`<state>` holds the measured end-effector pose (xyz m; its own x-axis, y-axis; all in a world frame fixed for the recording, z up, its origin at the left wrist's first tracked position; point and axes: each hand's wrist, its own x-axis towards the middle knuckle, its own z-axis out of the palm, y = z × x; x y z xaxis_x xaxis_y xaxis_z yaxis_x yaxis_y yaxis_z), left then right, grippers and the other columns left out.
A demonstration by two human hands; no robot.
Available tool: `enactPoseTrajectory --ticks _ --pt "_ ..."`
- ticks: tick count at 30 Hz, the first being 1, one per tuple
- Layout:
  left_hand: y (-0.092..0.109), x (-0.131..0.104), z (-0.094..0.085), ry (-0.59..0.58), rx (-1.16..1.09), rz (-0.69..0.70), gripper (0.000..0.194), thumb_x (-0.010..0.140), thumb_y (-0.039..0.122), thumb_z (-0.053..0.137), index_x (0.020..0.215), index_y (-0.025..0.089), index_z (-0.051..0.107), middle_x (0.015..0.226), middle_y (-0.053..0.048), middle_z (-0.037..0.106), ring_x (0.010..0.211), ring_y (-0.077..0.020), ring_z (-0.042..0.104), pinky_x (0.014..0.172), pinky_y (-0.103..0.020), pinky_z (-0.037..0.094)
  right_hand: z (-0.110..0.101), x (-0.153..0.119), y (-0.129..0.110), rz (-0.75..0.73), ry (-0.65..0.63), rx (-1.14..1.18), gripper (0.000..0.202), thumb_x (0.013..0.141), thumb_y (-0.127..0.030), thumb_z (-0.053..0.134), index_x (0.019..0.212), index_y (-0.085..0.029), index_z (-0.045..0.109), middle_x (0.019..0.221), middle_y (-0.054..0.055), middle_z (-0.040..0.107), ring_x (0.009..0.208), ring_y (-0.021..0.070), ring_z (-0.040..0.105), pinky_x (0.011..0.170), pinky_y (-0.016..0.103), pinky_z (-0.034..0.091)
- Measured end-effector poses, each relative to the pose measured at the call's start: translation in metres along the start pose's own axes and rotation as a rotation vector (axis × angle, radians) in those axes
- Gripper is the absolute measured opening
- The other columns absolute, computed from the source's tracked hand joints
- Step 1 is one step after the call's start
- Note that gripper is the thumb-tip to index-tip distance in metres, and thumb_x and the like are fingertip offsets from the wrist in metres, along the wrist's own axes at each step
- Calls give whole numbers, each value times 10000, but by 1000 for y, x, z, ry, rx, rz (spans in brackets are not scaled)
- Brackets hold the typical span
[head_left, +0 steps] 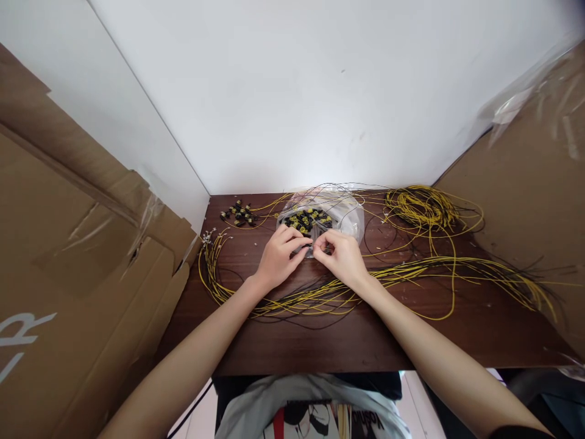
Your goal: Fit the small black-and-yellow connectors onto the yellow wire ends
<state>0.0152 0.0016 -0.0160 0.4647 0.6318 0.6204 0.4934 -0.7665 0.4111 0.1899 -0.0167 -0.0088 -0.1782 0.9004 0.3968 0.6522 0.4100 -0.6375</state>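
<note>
Item: small dark piece (308, 245), at the near edge of a clear plastic bag (355, 221) on the brown counter (274, 353). Left hand (282, 256) and right hand (339, 255): each in a fingertip pinch on the piece, tips nearly meeting — finer detail too small to tell. Handling, by judgement: very light, rigid, easily dropped; best taken by its sides between thumb and forefinger.

Also present: black-and-yellow parts (307, 219) in the bag; a loose cluster of similar parts (238, 213), left; a long bundle of yellow and black wires (292, 305), partly beneath the forearms — probably thin, springy, tangle-prone; coiled wires (423, 207), right.
</note>
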Motion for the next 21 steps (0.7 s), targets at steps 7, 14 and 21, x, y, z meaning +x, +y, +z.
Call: enactPoseTrajectory --ticks 7,14,21 --pt "-1 -1 1 5 15 19 170 854 182 541 966 172 668 888 -67 635 865 -180 506 782 -342 458 0 1 -1 66 5 -3 85 717 -179 548 648 -179 598 647 13 591 598 146 523 566 263 384" --pt "0 0 1 4 8 20 158 854 182 539 963 178 655 880 -62 639 864 -183 515 781 -345 458 1 1 0 78 19 18 80 703 -175 548 635 -180 588 631 16 594 580 147 520 564 273 393" --pt "2 0 0 -6 29 41 156 857 182 534 962 172 648 879 -61 645 860 -184 512 775 -342 458 1 0 0 100 21 15 81 698 -173 544 627 -178 583 601 10 572 541 131 488 541 267 378"
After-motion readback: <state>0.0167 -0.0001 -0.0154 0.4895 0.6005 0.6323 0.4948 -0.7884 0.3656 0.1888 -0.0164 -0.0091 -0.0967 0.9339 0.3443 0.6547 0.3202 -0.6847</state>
